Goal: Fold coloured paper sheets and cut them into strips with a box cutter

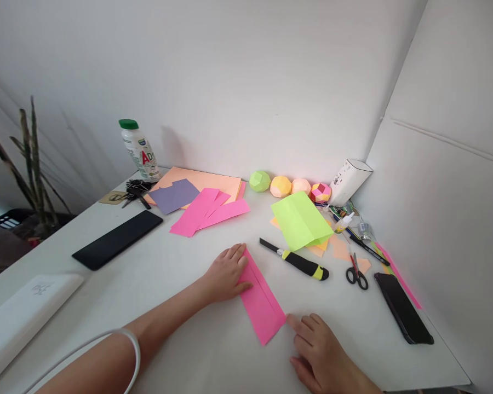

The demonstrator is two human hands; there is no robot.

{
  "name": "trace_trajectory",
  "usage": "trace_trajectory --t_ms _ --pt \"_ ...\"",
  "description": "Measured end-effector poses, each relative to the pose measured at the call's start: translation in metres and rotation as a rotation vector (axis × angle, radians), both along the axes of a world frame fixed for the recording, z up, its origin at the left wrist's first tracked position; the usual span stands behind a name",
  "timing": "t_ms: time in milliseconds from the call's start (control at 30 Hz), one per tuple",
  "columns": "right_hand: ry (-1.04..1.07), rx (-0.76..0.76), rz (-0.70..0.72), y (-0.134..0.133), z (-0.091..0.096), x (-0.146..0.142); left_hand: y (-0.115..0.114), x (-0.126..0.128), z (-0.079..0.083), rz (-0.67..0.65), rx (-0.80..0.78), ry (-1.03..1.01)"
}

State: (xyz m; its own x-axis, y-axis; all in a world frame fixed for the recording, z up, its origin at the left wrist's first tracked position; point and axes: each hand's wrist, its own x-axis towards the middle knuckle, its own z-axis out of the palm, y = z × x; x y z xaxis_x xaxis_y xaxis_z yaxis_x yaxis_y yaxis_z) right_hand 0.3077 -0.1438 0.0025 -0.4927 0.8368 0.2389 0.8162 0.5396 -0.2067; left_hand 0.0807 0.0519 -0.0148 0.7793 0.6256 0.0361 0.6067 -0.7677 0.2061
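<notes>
A folded strip of pink paper (263, 303) lies flat near the front middle of the smooth white table (181, 334), slanting from upper left to lower right. It is a long, narrow rectangle in bright matte neon pink, with crisp straight edges, sharp corners and a fine crease running along its length close to the right edge.

The left hand (225, 273) lies palm down and open on the strip's upper left end, fingers straight and together, pressing it to the table without gripping it. The right hand (320, 350) is open too, fingers loosely spread and slightly bent, holding nothing; its forefinger tip touches the strip's lower right corner.

Just beyond the strip lies a utility knife (296, 260) with a slim black and yellow plastic handle. To its right are small scissors (356, 272) with black loop handles. Behind the knife, a creased lime green sheet (299, 219) rests on pale orange scraps. A glossy black phone (402, 309) lies at the right edge.

Further back, more pink strips (207, 210) fan over a purple sheet (175, 195) and a flat stack of orange paper (205, 180). Four faceted paper balls (280, 186) line the wall. A white plastic bottle (138, 149) with a green cap stands upright at the back left.
</notes>
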Motion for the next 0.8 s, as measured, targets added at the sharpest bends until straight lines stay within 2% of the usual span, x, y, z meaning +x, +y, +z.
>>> trace_trajectory --t_ms 167,433,667,733,800 --pt "0.048 0.009 -0.027 -0.003 0.000 0.001 0.000 0.000 -0.001 -0.010 0.025 0.010" --pt "0.047 0.065 -0.030 0.000 -0.003 0.001 -0.006 0.000 -0.014 -0.021 0.166 -0.099" --pt "0.048 0.124 -0.024 0.003 -0.006 0.005 -0.005 0.000 -0.017 -0.012 0.156 -0.117" --pt "0.060 0.206 -0.096 0.015 -0.007 0.015 -0.004 -0.001 -0.018 -0.012 0.151 -0.133" --pt "0.042 0.292 -0.273 0.036 -0.008 0.028 -0.004 -0.001 -0.018 -0.011 0.150 -0.150"
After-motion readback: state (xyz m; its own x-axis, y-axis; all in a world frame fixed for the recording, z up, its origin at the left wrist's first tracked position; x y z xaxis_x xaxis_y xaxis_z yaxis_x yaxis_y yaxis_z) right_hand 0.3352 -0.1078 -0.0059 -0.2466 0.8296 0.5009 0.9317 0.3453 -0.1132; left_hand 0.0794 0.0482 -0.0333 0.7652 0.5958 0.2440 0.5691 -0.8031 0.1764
